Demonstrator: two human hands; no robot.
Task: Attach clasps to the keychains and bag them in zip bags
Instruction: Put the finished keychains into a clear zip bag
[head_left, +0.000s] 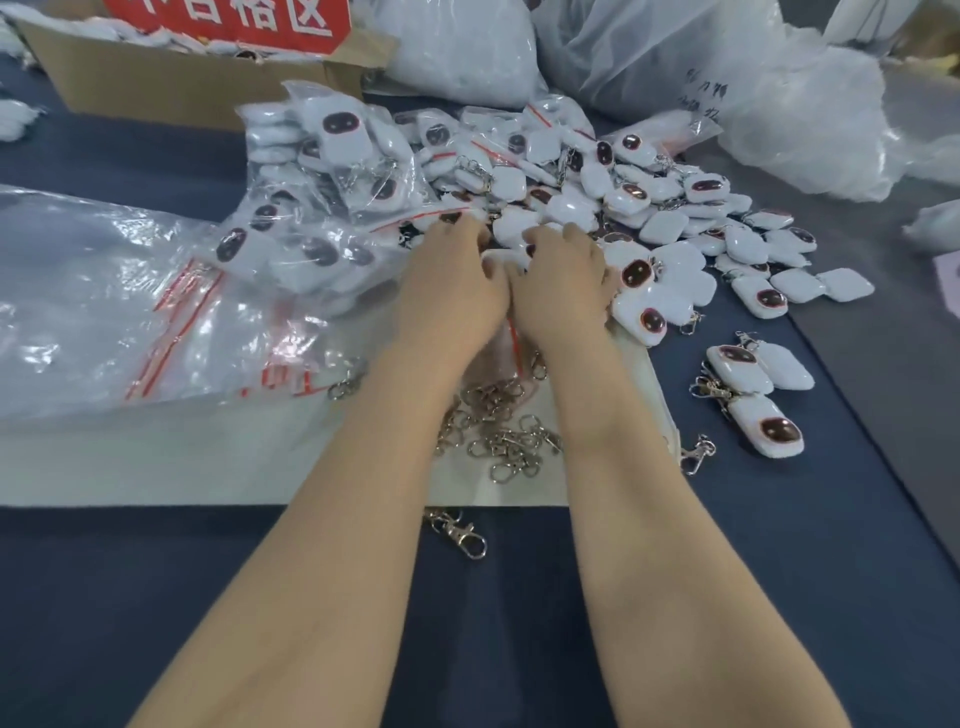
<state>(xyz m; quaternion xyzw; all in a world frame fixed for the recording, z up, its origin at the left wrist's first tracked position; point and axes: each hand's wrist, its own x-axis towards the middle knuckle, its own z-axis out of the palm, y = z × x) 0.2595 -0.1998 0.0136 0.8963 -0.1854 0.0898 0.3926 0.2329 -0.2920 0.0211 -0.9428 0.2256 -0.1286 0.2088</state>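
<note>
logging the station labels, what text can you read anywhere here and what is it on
"合格区": white characters on the red sign standing in the brown cardboard box; their tops are cropped, and a further character at the left is cut off.
Dark handwriting on the clear plastic bag: too blurred to read.
Red print on the clear zip bag: too blurred to read.

left hand: palm down, fingers curled downward, thumb turned inward.
right hand: palm down, fingers curled, thumb almost touching the other thumb.
left forearm, right forearm: bare, stretched forward, converging at the wrists.
grip: hidden under the fingers, undetermined.
</note>
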